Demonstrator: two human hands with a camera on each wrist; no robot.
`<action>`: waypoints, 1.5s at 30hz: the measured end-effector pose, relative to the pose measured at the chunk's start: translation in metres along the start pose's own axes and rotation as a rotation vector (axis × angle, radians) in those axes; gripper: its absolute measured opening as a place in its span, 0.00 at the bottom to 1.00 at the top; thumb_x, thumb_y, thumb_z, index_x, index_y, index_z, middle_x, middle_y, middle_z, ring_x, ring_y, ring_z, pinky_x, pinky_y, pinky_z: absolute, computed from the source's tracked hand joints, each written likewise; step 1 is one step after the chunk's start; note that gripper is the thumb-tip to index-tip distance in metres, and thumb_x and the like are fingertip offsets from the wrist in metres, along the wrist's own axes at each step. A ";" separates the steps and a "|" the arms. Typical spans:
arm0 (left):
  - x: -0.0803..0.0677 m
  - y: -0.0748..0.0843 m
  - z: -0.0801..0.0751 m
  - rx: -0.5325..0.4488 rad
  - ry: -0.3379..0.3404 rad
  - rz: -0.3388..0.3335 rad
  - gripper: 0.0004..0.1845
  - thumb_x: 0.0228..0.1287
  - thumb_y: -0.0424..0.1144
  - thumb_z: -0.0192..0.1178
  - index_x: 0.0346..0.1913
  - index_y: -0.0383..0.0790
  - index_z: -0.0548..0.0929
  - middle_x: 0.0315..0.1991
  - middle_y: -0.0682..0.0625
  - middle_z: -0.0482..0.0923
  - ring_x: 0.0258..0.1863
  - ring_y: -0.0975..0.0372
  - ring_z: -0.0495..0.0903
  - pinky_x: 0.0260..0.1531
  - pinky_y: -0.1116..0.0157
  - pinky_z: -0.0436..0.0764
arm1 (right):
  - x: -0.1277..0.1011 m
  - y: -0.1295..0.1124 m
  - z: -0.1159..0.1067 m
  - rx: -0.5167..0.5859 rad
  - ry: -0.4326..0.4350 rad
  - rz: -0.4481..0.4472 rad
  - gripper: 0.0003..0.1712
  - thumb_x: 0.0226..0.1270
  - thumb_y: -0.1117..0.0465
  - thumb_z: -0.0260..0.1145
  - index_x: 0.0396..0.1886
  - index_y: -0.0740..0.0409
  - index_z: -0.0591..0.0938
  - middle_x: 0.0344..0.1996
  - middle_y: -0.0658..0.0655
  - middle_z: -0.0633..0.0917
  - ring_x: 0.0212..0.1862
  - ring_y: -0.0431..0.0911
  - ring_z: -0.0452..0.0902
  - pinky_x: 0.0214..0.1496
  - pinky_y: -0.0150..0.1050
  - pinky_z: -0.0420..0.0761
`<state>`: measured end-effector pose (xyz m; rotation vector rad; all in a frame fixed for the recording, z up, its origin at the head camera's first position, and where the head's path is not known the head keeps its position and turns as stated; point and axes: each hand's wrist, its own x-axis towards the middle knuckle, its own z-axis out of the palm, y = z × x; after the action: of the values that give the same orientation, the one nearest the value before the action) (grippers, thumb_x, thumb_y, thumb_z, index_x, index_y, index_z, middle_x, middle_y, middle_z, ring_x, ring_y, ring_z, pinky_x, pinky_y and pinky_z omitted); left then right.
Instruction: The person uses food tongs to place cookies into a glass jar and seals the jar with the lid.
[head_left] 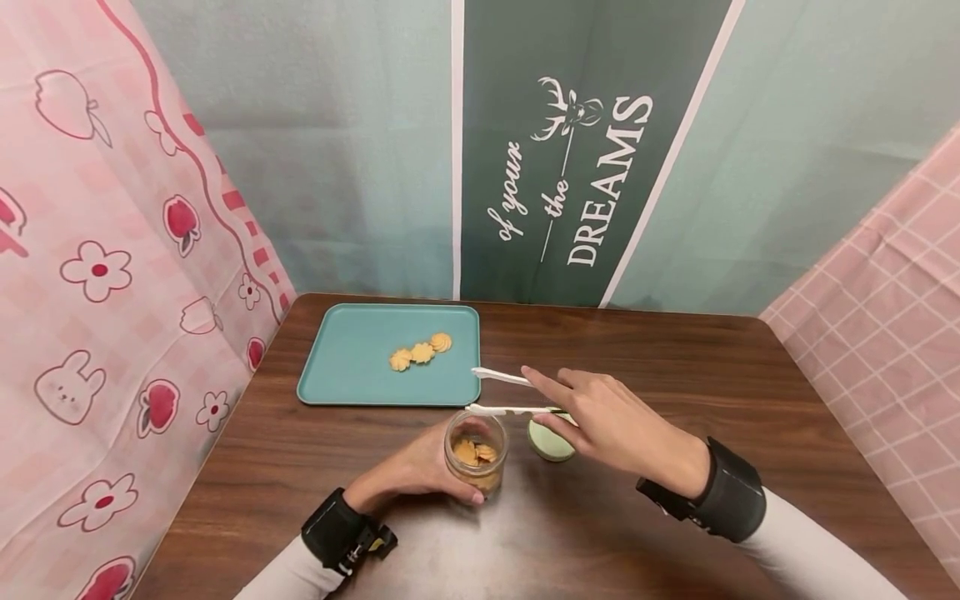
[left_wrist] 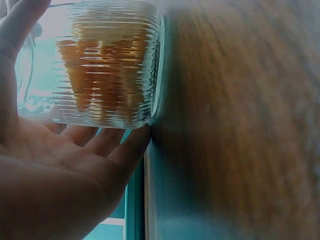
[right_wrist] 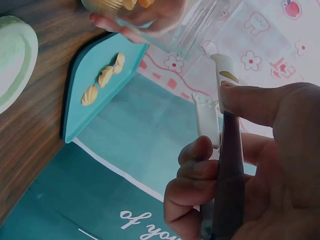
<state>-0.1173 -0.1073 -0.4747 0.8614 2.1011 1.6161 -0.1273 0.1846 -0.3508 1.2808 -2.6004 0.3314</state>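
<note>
Gripping jar point(head_left: 501, 460) lower centre with left hand point(head_left: 423, 462), parted empty tongs point(head_left: 501, 410) with right hand point(head_left: 611, 417), looking partway, showing three cookies point(head_left: 422, 353) on tray point(head_left: 348, 358) centre-left, more inside jar

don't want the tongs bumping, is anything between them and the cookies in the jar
Nothing visible blocks the tongs from above: the jar is uncovered, the green lid lies to the side, and cookies show inside.

A glass jar point(head_left: 480, 471) is carried by the wooden desk point(head_left: 675, 358), with a tray point(head_left: 352, 354) behind it and a lid point(head_left: 551, 443) to its right.
</note>
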 end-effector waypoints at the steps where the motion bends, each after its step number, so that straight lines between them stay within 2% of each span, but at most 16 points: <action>1: 0.000 0.000 0.000 -0.004 0.000 0.004 0.47 0.44 0.37 0.88 0.69 0.42 0.73 0.61 0.50 0.82 0.62 0.57 0.80 0.71 0.60 0.74 | 0.001 0.001 0.001 0.006 0.003 0.003 0.33 0.73 0.54 0.73 0.74 0.58 0.77 0.26 0.44 0.70 0.22 0.33 0.59 0.27 0.28 0.67; 16: 0.000 0.001 0.000 -0.014 0.003 -0.007 0.49 0.43 0.37 0.88 0.70 0.43 0.72 0.62 0.51 0.81 0.63 0.57 0.80 0.72 0.59 0.73 | 0.024 0.014 0.010 0.019 0.017 0.005 0.33 0.75 0.52 0.72 0.74 0.59 0.77 0.26 0.46 0.72 0.23 0.36 0.63 0.26 0.30 0.68; 24: 0.001 0.000 0.000 0.022 0.004 -0.006 0.49 0.42 0.38 0.88 0.70 0.42 0.73 0.62 0.51 0.81 0.63 0.59 0.79 0.72 0.61 0.73 | 0.036 0.017 0.018 0.022 0.028 0.005 0.32 0.74 0.52 0.72 0.73 0.60 0.78 0.27 0.47 0.74 0.23 0.37 0.65 0.26 0.32 0.70; 33: 0.001 0.000 -0.001 0.028 0.008 0.012 0.48 0.43 0.37 0.88 0.69 0.40 0.72 0.62 0.50 0.81 0.63 0.58 0.79 0.72 0.60 0.73 | 0.053 0.020 0.030 0.024 -0.011 0.034 0.31 0.77 0.51 0.70 0.73 0.61 0.78 0.26 0.49 0.75 0.22 0.39 0.66 0.25 0.33 0.71; 38: 0.000 0.001 -0.001 0.029 0.006 -0.001 0.48 0.43 0.37 0.88 0.69 0.40 0.72 0.62 0.51 0.81 0.64 0.59 0.79 0.72 0.61 0.73 | 0.061 0.023 0.041 0.037 -0.038 0.052 0.31 0.76 0.51 0.70 0.73 0.61 0.78 0.27 0.50 0.76 0.22 0.38 0.67 0.25 0.33 0.72; 45: 0.000 0.000 -0.001 0.030 0.007 -0.003 0.48 0.43 0.37 0.88 0.68 0.39 0.73 0.62 0.49 0.81 0.64 0.59 0.79 0.72 0.61 0.73 | 0.070 0.024 0.054 0.046 -0.049 0.039 0.31 0.75 0.52 0.71 0.72 0.60 0.79 0.28 0.50 0.77 0.22 0.38 0.68 0.24 0.34 0.72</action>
<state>-0.1176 -0.1078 -0.4746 0.8633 2.1361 1.5923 -0.1938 0.1306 -0.3835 1.2697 -2.6768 0.3739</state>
